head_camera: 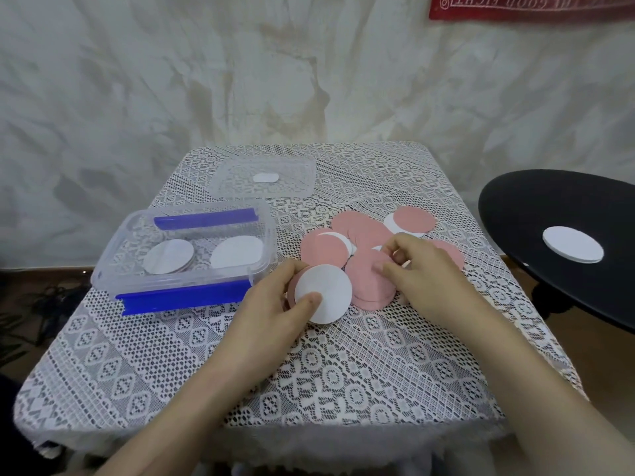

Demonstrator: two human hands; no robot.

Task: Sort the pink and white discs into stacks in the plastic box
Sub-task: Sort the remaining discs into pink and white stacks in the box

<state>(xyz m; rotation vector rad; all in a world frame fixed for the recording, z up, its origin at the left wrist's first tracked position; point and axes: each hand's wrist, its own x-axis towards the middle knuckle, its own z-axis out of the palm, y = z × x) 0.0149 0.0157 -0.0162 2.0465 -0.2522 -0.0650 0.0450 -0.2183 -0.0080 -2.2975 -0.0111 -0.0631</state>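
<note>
A white disc (324,292), a pink one behind it, is pinched in the left hand (271,307), just beside the plastic box (185,297). In the box a left stack (168,261) and a right stack (237,255) both show white tops. The right hand (424,269) pinches at a pink disc (369,280) on the loose pile (364,235). The pile is mostly pink, so I'd say plenty remains.

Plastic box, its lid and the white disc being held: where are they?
plastic box (185,298): head view, blue front clip.
lid (295,178): head view, right part.
white disc (330,283): head view, centre of its face.
</note>
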